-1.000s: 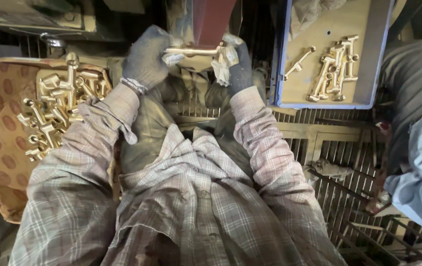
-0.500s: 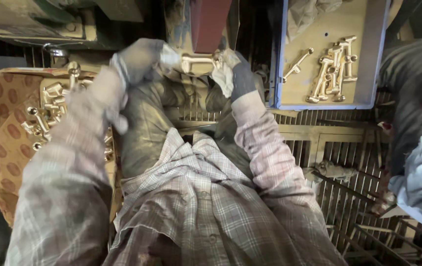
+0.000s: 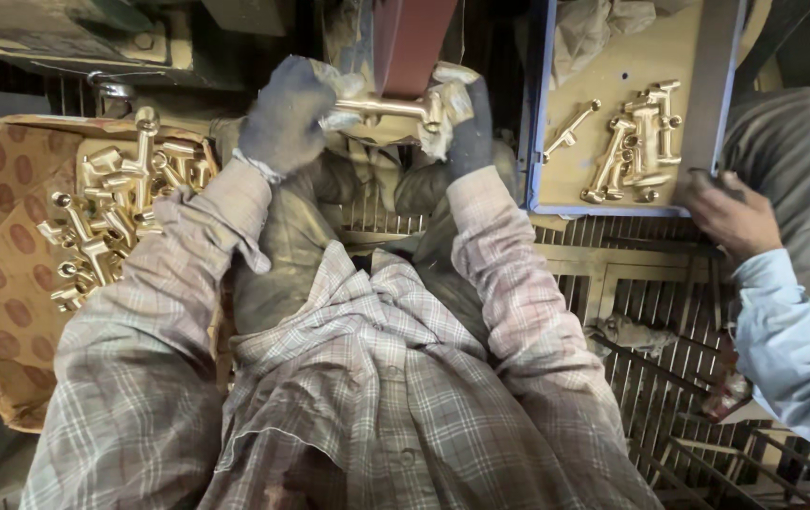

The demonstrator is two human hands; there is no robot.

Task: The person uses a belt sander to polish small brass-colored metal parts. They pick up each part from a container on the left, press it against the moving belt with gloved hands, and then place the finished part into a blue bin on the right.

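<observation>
Both my hands wear dark gloves and hold one brass fitting (image 3: 393,109) crosswise, pressed against a reddish-brown sanding belt (image 3: 411,42). My left hand (image 3: 284,115) grips its left end. At the right end my right hand (image 3: 463,127) grips through a pale rag. Below my left arm a patterned cardboard box (image 3: 3,274) holds several brass fittings (image 3: 112,217). To the right, a blue-rimmed tray (image 3: 535,132) carries several more brass fittings (image 3: 633,142).
Another person's hand (image 3: 728,215), in a light blue sleeve, rests at the tray's lower right corner. A metal grate (image 3: 650,312) runs under the tray. Grey machine housing (image 3: 74,38) sits at the top left.
My hands have lifted the fitting up against the belt. The other person's hand has come into view at the tray's corner.
</observation>
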